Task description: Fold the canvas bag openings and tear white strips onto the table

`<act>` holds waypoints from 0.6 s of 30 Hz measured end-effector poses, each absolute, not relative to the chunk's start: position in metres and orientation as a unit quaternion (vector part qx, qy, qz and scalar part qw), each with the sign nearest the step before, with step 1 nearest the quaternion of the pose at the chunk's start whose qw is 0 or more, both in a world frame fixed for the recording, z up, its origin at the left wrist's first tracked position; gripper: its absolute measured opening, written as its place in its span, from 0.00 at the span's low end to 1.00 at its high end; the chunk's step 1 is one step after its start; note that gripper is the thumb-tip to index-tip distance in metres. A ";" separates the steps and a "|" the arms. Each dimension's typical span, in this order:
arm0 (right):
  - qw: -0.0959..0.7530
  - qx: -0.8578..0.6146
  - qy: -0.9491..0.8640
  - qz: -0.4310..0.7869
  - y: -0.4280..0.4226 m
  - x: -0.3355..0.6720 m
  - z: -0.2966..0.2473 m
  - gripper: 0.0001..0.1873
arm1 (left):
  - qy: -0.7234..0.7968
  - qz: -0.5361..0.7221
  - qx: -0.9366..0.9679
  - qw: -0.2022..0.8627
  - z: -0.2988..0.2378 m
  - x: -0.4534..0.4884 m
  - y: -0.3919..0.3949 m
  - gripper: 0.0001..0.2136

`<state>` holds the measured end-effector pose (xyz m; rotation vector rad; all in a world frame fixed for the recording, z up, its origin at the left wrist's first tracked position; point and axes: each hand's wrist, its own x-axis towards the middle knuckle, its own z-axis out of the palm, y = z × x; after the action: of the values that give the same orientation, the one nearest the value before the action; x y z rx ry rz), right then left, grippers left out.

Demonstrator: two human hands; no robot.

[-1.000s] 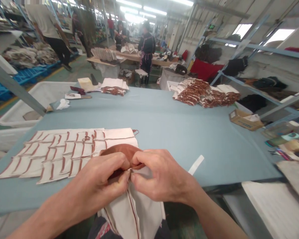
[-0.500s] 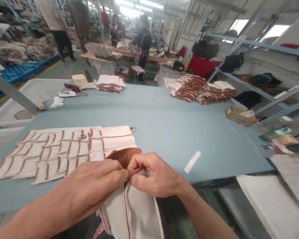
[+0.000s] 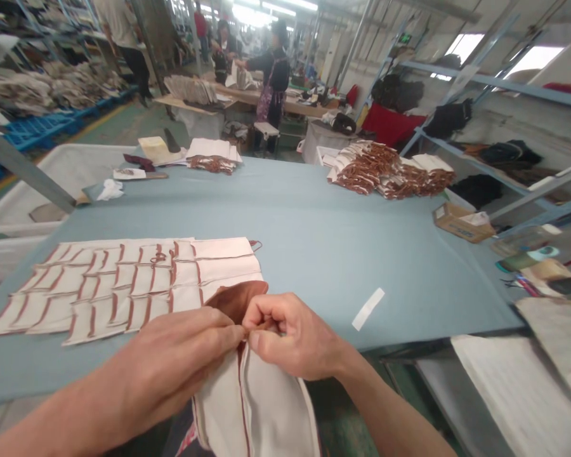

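Head view: left hand (image 3: 171,368) and right hand (image 3: 290,336) fingers pinch the cream pouch (image 3: 257,406) at its brown opening.

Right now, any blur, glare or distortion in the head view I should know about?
Head view: left hand, right hand and the cream pouch they pinch are sharp; ceiling lights and window are blown out; wide-angle stretch splays the table and shelf rail toward the corners; distant person is soft.

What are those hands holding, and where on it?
A cream bag: the left hand and right hand pinch its brown-lined top edge together.
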<state>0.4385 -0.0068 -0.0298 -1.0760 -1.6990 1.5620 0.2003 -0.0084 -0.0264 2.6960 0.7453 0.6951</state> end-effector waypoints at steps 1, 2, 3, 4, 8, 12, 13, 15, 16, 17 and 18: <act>0.303 -0.407 -0.661 0.553 -0.010 0.439 -0.027 0.02 | 0.283 0.247 0.910 0.173 -0.024 0.200 -0.011 0.09; 0.316 -0.407 -0.685 0.516 -0.014 0.439 -0.024 0.02 | 0.307 0.251 0.894 0.211 -0.020 0.199 -0.012 0.07; 0.330 -0.405 -0.708 0.475 -0.017 0.440 -0.021 0.03 | 0.323 0.247 0.882 0.240 -0.017 0.197 -0.013 0.05; 0.345 -0.401 -0.727 0.437 -0.020 0.440 -0.018 0.03 | 0.339 0.235 0.874 0.258 -0.014 0.196 -0.013 0.05; 0.384 -0.382 -0.766 0.346 -0.025 0.439 -0.017 0.05 | 0.306 0.175 0.890 0.288 -0.010 0.196 -0.004 0.07; 0.434 -0.355 -0.773 0.297 -0.022 0.438 -0.034 0.06 | 0.230 0.218 0.930 0.184 -0.020 0.204 0.003 0.14; 0.443 -0.352 -0.770 0.296 -0.021 0.438 -0.039 0.06 | 0.221 0.231 0.934 0.161 -0.024 0.205 0.004 0.15; 0.450 -0.354 -0.764 0.298 -0.020 0.438 -0.047 0.05 | 0.224 0.232 0.932 0.167 -0.030 0.206 0.005 0.15; 0.450 -0.355 -0.764 0.295 -0.019 0.438 -0.049 0.05 | 0.234 0.218 0.927 0.195 -0.031 0.205 0.005 0.15; 0.447 -0.358 -0.767 0.289 -0.019 0.439 -0.050 0.05 | 0.246 0.201 0.920 0.231 -0.030 0.204 0.006 0.14; 0.443 -0.360 -0.773 0.278 -0.020 0.440 -0.050 0.05 | 0.258 0.182 0.911 0.267 -0.028 0.203 0.007 0.14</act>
<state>0.4402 -0.0198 -0.0504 -0.8917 -1.9166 0.6905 0.2035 0.0074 -0.0280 2.4583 0.6973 0.4903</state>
